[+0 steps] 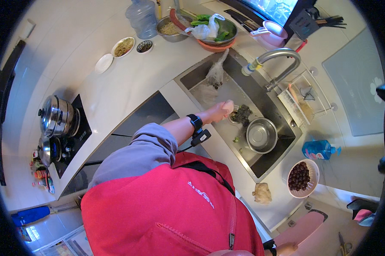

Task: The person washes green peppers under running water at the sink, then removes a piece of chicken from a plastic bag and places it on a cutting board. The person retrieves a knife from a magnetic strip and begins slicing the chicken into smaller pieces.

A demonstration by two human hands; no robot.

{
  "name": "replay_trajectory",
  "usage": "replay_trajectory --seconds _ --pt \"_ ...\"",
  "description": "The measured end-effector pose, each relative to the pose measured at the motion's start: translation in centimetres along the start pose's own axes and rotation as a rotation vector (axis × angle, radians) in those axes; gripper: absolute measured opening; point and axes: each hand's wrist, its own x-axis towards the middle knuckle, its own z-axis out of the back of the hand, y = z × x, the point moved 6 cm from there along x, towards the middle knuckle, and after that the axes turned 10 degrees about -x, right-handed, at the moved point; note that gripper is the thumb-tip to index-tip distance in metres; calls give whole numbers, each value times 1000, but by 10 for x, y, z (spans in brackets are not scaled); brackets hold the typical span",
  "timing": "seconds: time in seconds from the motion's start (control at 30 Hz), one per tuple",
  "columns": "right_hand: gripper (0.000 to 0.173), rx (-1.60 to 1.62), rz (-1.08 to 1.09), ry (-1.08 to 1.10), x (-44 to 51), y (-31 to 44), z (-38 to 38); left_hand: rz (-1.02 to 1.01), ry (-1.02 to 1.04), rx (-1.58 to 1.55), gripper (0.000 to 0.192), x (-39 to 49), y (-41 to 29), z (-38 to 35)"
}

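My left hand (222, 111) reaches over the stainless steel sink (205, 119), fingers curled in. A pale rounded shape shows at its fingertips; whether it is a held thing or part of the hand is unclear. Beside the hand, a dark tangled clump (243, 114) lies next to the drain (233, 117). A round metal bowl (262, 135) sits in the sink, and a clear plastic bag (215, 75) lies at its far end. At the bottom right, my right hand (287, 249) is at the edge of a pink cutting board (299, 228); its grip is partly hidden.
The faucet (280, 54) arches over the sink. A basket of dark round fruit (315, 174), a blue pump bottle (317, 149) and a tan lump (262, 193) stand nearby. Scissors (343, 248) lie bottom right. Pots (56, 116) stand on the cooktop at left.
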Motion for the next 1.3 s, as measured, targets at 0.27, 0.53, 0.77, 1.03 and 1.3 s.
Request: replay_trajectory --seconds 0.27,0.53,0.77,1.03,1.3 --pt "36 660 -51 -25 -121 -12 68 -12 4 -66 32 -87 -62 102" --pt "21 1228 330 -104 -232 114 132 -21 -93 -87 49 -189 -95 249" --pt "13 1276 1115 760 -493 432 183 -118 -328 -32 50 -285 -119 355" --pt "15 1080 981 2054 -867 528 209 -256 -691 168 48 -357 -113 440" --pt "21 -385 1452 2149 -977 507 176 -160 -911 -148 46 -379 -85 488"
